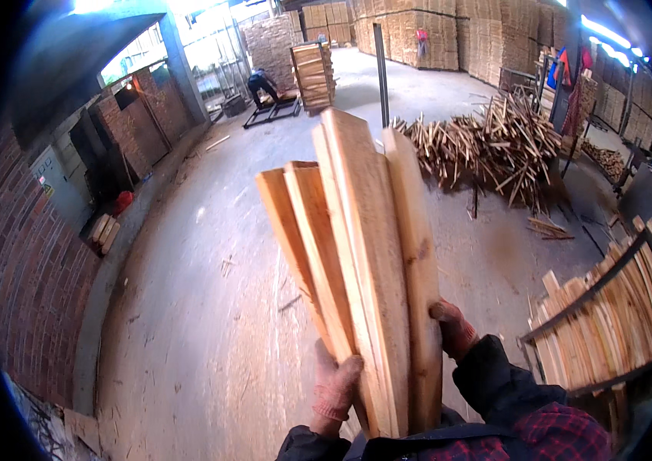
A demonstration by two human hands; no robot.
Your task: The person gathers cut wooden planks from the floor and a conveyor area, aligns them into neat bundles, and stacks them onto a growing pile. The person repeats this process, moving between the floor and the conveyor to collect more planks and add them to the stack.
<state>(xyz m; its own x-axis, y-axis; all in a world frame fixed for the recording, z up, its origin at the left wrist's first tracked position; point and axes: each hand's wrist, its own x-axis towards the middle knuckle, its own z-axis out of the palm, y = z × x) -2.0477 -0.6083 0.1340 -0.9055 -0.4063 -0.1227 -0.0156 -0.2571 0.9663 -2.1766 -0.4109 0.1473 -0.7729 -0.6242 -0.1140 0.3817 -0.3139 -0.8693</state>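
A bundle of several long wooden boards (372,253) stands upright in front of me, fanned apart at its upper ends. My left hand (335,382), in a worn reddish work glove, is closed on the bundle's lower left side, thumb across the front. On the right edge, my right hand (453,329), gloved too, grips the outermost board (417,230); its fingers behind the wood are hidden. The lower ends of the boards come close to my body.
A metal rack (599,288) full of boards stands at the right. Ahead lies a big heap of thin wood sticks (487,146). Far off, a person (262,86) bends over a dark frame (272,112) near a board stack (313,75). A brick wall (30,269) runs along the left.
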